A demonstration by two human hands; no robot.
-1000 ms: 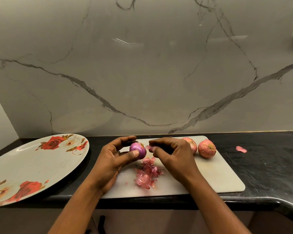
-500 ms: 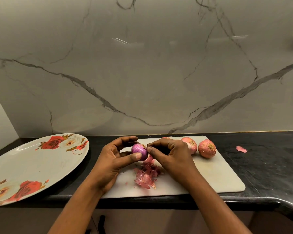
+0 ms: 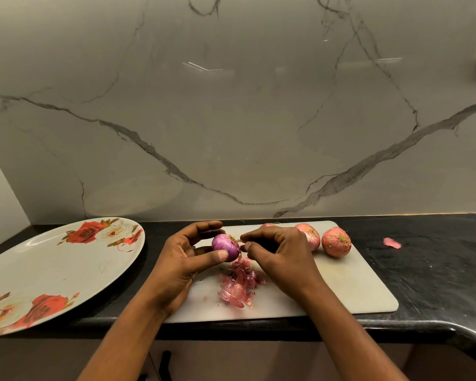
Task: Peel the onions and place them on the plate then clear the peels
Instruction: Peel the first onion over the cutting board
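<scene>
My left hand (image 3: 180, 264) holds a small purple onion (image 3: 225, 246), mostly peeled, between thumb and fingers above the white cutting board (image 3: 349, 287). My right hand (image 3: 279, 257) pinches at the onion's right side with thumb and forefinger, where a thin bit of skin shows. A pile of pink peels (image 3: 238, 284) lies on the board under the hands. Two unpeeled onions (image 3: 336, 242) (image 3: 311, 235) sit at the board's far right, and a third (image 3: 268, 224) peeks out behind my right hand. The large floral plate (image 3: 47, 270) lies at the left with nothing on it.
A stray piece of peel (image 3: 392, 243) lies on the black countertop (image 3: 437, 270) right of the board. A marble wall rises close behind. The counter's front edge curves away at the lower right.
My right hand has closed in on the onion's right side and now pinches at the skin there. The left hand has turned the onion slightly.
</scene>
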